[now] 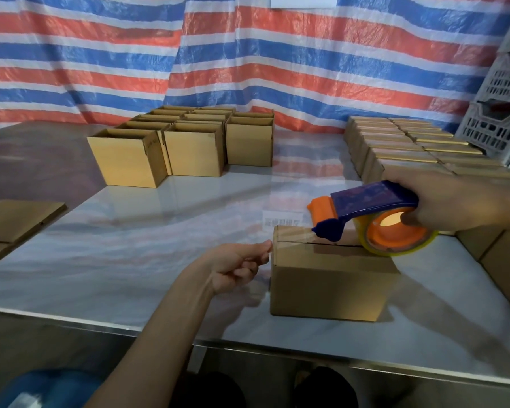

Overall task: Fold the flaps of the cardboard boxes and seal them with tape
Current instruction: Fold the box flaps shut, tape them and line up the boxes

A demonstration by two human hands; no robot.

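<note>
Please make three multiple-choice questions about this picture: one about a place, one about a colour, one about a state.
1. Where do the open boxes stand on the table? A) far left B) near right C) front edge
2. Which colours has the tape dispenser? A) green and white B) blue and orange C) black and red
3. How is the near box? A) flattened B) flaps standing up C) flaps folded, tape stretched to its left edge

1 A: their rows stand far left. 2 B: blue body, orange roller, held by the right hand. 3 C: the left hand pinches the tape end there.
</note>
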